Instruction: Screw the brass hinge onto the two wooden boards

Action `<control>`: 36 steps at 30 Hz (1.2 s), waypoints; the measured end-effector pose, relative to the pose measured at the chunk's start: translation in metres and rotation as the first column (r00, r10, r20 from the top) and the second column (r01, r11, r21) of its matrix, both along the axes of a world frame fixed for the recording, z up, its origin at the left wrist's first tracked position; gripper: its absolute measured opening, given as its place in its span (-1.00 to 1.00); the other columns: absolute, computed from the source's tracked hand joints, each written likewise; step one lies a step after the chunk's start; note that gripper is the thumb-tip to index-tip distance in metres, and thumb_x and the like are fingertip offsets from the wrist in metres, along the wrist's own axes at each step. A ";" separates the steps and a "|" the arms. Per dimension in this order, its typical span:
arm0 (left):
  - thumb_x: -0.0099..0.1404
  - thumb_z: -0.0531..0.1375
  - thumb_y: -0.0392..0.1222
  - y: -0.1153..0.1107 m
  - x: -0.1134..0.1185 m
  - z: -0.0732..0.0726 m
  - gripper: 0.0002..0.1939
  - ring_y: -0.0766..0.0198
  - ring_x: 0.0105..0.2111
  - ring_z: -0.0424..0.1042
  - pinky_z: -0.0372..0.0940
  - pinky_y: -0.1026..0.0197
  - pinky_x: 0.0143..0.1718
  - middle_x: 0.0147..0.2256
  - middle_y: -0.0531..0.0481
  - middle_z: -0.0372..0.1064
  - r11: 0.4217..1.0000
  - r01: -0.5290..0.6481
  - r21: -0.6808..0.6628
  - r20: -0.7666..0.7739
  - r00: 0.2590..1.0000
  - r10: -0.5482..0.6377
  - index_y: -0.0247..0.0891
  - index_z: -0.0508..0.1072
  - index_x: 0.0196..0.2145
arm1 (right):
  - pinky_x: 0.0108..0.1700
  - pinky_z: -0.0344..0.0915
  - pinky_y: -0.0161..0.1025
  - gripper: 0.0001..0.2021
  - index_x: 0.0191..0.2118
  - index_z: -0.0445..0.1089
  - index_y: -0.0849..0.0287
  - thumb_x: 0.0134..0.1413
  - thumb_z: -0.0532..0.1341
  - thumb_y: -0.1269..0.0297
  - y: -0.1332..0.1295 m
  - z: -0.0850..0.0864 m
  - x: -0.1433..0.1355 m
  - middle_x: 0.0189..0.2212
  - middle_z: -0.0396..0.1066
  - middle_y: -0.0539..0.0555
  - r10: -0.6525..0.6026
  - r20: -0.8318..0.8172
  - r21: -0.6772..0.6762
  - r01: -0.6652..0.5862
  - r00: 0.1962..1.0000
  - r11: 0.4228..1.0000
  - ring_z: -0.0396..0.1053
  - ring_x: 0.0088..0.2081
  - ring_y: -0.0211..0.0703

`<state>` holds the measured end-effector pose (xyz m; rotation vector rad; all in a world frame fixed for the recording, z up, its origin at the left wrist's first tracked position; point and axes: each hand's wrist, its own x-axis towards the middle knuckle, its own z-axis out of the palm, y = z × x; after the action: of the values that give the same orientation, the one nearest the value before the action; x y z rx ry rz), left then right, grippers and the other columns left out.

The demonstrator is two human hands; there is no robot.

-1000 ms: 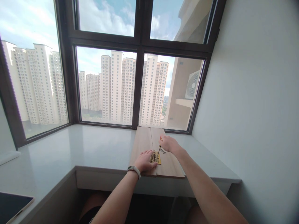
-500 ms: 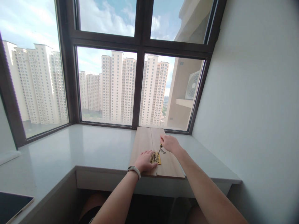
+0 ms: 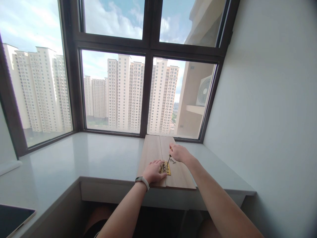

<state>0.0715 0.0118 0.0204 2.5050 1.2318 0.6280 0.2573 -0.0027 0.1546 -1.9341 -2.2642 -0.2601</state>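
Two pale wooden boards lie side by side, the left board [image 3: 151,148] and the right board [image 3: 179,177], with a thin seam between them. A brass-coloured hinge [image 3: 168,169] lies over the seam near their front end. My left hand [image 3: 154,171] rests on it with fingers stretched out and the thumb by its lower edge, covering its left part. In my closed right hand [image 3: 180,153] is a screwdriver [image 3: 168,161], tilted, its tip down at the hinge's right leaf; the fist mostly hides its handle. A few loose screws [image 3: 173,161] lie on the right board beside it.
The boards lie on a glossy white windowsill counter [image 3: 106,155] whose front edge [image 3: 111,180] steps back in the middle. Dark window frames [image 3: 147,82] stand behind, and a white wall [image 3: 267,99] at right. A dark flat device [image 3: 15,218] lies at lower left.
My right hand has shifted very slightly to the left and its grip on the screwdriver has turned a little. My left hand, the hinge and the boards have stayed put.
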 end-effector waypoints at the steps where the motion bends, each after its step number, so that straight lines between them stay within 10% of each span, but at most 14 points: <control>1: 0.23 0.17 0.29 0.000 0.000 0.000 -0.19 -0.07 0.31 0.11 0.03 -0.06 0.32 0.33 -0.04 0.16 1.000 -0.002 -0.002 0.000 1.000 0.002 -0.05 0.16 0.34 | -0.31 0.06 -0.24 -0.80 -0.09 0.33 0.11 0.30 0.02 0.24 0.000 0.000 0.001 -0.19 0.52 0.13 0.007 -0.001 0.005 -0.007 1.000 1.000 0.44 -0.21 -0.06; 36: 0.23 0.19 0.26 -0.003 0.001 0.002 -0.20 -0.06 0.33 0.09 0.00 -0.07 0.34 0.34 -0.05 0.14 1.000 -0.012 -0.011 -0.010 1.000 0.012 -0.04 0.16 0.33 | -0.26 0.07 -0.29 -0.80 -0.15 0.39 0.13 0.36 0.04 0.22 0.000 0.005 0.006 -0.25 0.51 0.09 0.059 -0.058 -0.010 -0.059 0.997 0.998 0.40 -0.23 -0.15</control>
<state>0.0721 0.0090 0.0229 2.4960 1.2509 0.6108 0.2632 -0.0022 0.1598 -1.8516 -2.2865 -0.1820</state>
